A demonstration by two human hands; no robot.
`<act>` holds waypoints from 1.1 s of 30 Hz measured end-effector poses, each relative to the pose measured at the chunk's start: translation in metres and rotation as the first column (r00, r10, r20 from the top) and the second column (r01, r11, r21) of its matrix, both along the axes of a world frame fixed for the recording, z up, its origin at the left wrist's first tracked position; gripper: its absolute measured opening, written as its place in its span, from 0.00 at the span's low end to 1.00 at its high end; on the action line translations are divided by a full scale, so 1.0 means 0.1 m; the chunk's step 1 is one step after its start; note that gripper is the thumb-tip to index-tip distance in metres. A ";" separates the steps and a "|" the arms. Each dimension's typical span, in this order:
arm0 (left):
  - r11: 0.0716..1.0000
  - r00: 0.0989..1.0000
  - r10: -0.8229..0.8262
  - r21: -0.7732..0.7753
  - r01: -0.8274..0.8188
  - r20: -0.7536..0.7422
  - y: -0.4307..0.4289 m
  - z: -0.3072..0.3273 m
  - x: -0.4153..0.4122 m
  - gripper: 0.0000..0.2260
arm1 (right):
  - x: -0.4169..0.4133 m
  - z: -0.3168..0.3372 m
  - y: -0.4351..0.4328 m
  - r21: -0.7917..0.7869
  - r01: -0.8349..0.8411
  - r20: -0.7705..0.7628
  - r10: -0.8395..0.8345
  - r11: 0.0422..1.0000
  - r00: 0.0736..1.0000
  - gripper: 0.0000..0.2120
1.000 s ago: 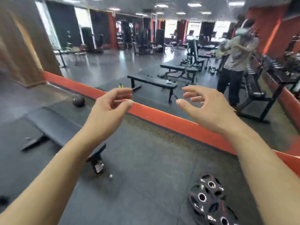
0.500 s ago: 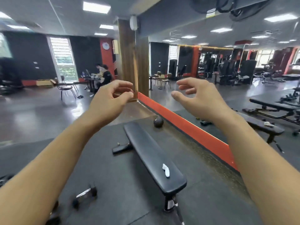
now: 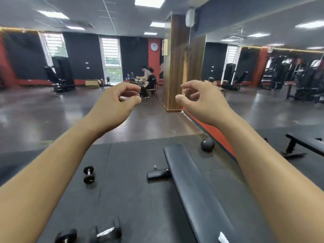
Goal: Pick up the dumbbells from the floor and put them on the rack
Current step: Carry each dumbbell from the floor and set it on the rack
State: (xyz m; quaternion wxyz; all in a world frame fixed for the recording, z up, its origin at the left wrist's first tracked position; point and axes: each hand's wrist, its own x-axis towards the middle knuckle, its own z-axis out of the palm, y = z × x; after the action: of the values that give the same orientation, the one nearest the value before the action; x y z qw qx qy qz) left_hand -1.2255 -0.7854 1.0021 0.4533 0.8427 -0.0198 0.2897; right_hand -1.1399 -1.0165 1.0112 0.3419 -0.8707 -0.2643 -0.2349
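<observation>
— Gym hall, black rubber mat (image 3: pixel 140 204) on the floor: which items are cut off or hard to read?

— Two dumbbells at the mat's near edge. The near-left dumbbell (image 3: pixel 65 236) is cropped by the lower frame edge and sits against the left forearm, so only one dark head shows. The blurred dumbbell (image 3: pixel 107 231) beside it is smeared: dark heads and a bright handle, no more detail. A white object (image 3: pixel 222 238) on the near end of the bench (image 3: pixel 196 190) is also cropped, and its identity cannot be determined. The seated people (image 3: pixel 148 79) at the far wall are too small for detail.

— Which dumbbell reads clearly?

— The small dumbbell (image 3: pixel 89 174). It lies on the mat left of the bench, toward the mat's far edge and well apart from the other two. It has two black round heads and a short chrome handle, with one head facing the camera.

— State of the hands?

— The left hand (image 3: pixel 114 102) and right hand (image 3: pixel 206 104) are raised side by side above the floor. Their fingers are loosely curled, and they hold and touch nothing.

— Other items?

— A black ball (image 3: pixel 207 144) lies at the mat's far right corner, near the bench's far end.
</observation>
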 end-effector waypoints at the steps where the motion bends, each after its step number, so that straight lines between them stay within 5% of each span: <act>1: 1.000 1.000 0.013 -0.005 -0.013 0.001 0.10 -0.01 0.18 0.09 | 0.21 -0.01 0.10 -0.005 -0.007 0.002 0.007 1.000 1.000 0.21; 23: 0.992 0.990 0.127 0.014 -0.126 -0.070 3.09 -0.17 5.30 0.10 | 5.55 -0.20 3.07 0.048 -0.079 -0.064 0.082 0.996 0.995 0.20; 33: 0.946 0.947 0.318 0.077 -0.314 -0.049 4.71 -0.39 7.49 0.10 | 8.24 -0.38 4.94 0.146 -0.345 -0.148 0.365 0.927 0.919 0.20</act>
State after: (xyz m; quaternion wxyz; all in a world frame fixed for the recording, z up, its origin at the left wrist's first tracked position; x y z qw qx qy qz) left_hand -0.4768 -0.3141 0.9630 0.3724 0.8584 0.1194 0.3318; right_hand -0.3156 -0.5224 0.9733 0.4506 -0.8038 -0.3732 -0.1079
